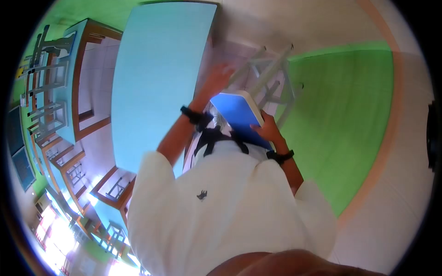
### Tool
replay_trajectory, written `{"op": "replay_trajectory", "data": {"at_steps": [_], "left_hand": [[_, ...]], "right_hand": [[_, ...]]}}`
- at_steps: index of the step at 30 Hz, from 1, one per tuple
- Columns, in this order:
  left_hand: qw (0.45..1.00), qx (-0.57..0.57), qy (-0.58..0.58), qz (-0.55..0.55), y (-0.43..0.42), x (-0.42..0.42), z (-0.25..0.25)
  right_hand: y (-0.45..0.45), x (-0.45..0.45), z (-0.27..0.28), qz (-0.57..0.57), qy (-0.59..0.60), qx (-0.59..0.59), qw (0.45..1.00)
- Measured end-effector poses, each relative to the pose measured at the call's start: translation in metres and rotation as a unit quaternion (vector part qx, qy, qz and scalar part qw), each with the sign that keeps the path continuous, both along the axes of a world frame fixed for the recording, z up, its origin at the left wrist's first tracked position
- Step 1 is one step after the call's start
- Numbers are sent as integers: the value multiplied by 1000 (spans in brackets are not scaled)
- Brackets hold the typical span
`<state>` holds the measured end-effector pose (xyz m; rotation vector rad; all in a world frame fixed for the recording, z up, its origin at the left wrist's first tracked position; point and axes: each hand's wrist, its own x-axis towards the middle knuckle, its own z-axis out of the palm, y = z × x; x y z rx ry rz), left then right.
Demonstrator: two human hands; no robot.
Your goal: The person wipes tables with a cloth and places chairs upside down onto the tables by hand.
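Note:
A stool with a blue seat (237, 112), a pale rim and grey-white legs (271, 69) is tilted on its side in front of my body, the legs pointing away from me. My right hand (270, 131) grips the seat's right edge, fingers on the blue face. My left hand (218, 78) is smeared by motion beside the stool's legs, near the right edge of a light-blue tabletop (161, 83). Whether it touches the stool cannot be made out. Each wrist wears a black band.
The long light-blue table stands close on my left. Beyond it, another table (69, 92) carries upturned stools (48, 73), with more tables and stools farther back. A green wall panel (340, 124) with an orange border rises on my right.

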<state>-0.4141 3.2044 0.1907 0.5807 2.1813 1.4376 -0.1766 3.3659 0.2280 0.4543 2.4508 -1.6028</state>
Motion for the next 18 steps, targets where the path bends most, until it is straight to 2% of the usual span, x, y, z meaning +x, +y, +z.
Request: {"op": "replay_trajectory", "data": {"at_steps": [1,2,3,4,6,8,10,11,13,14,18], "left_hand": [[997,-19,-52,-63,12,0,23],[997,-17,-50,-64,22,4,37],[976,32,-201,-77,31,4,47],[930,78,-348,-89,35,6,52],[914,102,-375,-115,41,13,51],[898,127,-397,-139,41,23,56],[921,-25,-371,-112,34,32,63],[924,-24,-367,-105,30,36,65],[948,-36,-316,-5,17,52,69],[947,-38,-319,0,10,63,77],[975,1,-206,85,6,84,113]], "right_hand": [[-5,-1,9,22,-14,26,999],[-8,-3,21,46,-25,56,997],[-11,-6,32,45,-21,59,997],[-19,-7,44,62,-17,99,993],[-35,-5,49,80,-11,138,987],[-44,-1,56,127,-21,144,981],[-49,4,55,153,-22,159,975],[-50,3,50,177,-29,171,969],[-48,2,47,201,0,193,960],[-48,8,47,222,17,217,951],[-39,9,50,247,59,247,935]]}}
